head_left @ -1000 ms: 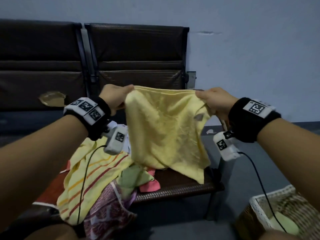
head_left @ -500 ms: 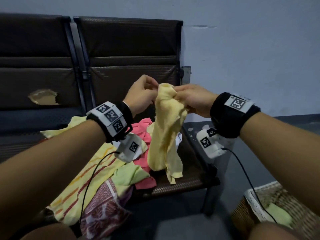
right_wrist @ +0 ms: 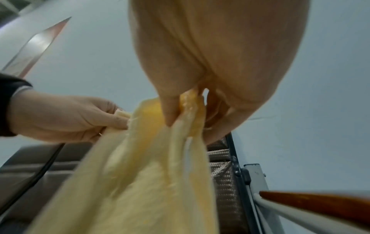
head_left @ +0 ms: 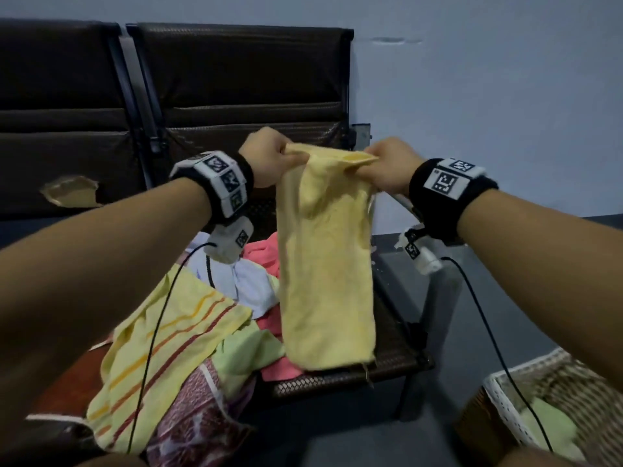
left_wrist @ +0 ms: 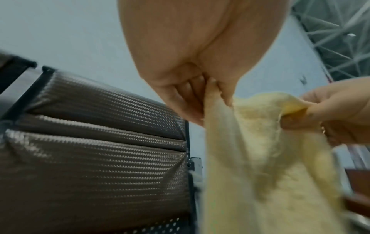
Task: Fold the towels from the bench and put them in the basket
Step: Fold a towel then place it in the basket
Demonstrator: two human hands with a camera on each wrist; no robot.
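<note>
A pale yellow towel [head_left: 327, 264] hangs doubled over in front of me, above the bench seat [head_left: 397, 362]. My left hand [head_left: 269, 156] pinches its top left corner and my right hand [head_left: 387, 163] pinches the top right corner, a short way apart. The left wrist view shows the towel [left_wrist: 260, 158] held between my left thumb and fingers [left_wrist: 212, 95]. In the right wrist view the towel [right_wrist: 150, 174] is gripped by my right hand's fingers [right_wrist: 170, 110]. A wicker basket [head_left: 505, 399] sits on the floor at the lower right, with a green towel [head_left: 546, 429] inside.
A heap of towels lies on the bench at the lower left: a yellow striped one [head_left: 161, 345], a pink one [head_left: 266, 257], a white one [head_left: 246, 284], a green one [head_left: 246, 355] and a patterned one [head_left: 195, 419]. Dark bench backrests [head_left: 236, 89] stand behind.
The hands, a second ago stretched wide with the towel spread, came together to double it, and have now moved slightly apart, holding the halved towel flat.
</note>
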